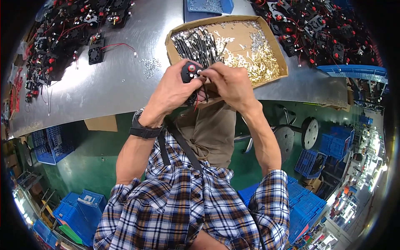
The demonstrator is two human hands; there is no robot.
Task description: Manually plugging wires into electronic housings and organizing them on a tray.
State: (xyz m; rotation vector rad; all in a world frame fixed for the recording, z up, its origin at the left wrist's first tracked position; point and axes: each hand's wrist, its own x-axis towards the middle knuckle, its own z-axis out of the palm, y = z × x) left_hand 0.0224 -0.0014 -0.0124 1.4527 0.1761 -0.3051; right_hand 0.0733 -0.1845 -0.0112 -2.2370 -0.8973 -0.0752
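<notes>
My left hand (174,86) is closed around a small black assembly (186,74) with a red terminal on top, held over the near edge of the bench. Beside its terminal, the fingertips of my right hand (232,83) are pinched together. What they hold is too small and covered to name; black leads hang below the fingers. Just beyond both hands lies a shallow cardboard tray (278,45). Black cables with ring ends (196,43) fill its left part, and gold-coloured lugs (264,66) and silver washers (258,39) lie on the right.
Black fan assemblies with red wires (54,46) are heaped at the left, and more (321,31) at the right. One fan unit (96,55) lies apart, near loose washers (148,66). A blue bin (206,6) stands at the back. Blue crates (306,208) and a wheeled stool (285,137) are below.
</notes>
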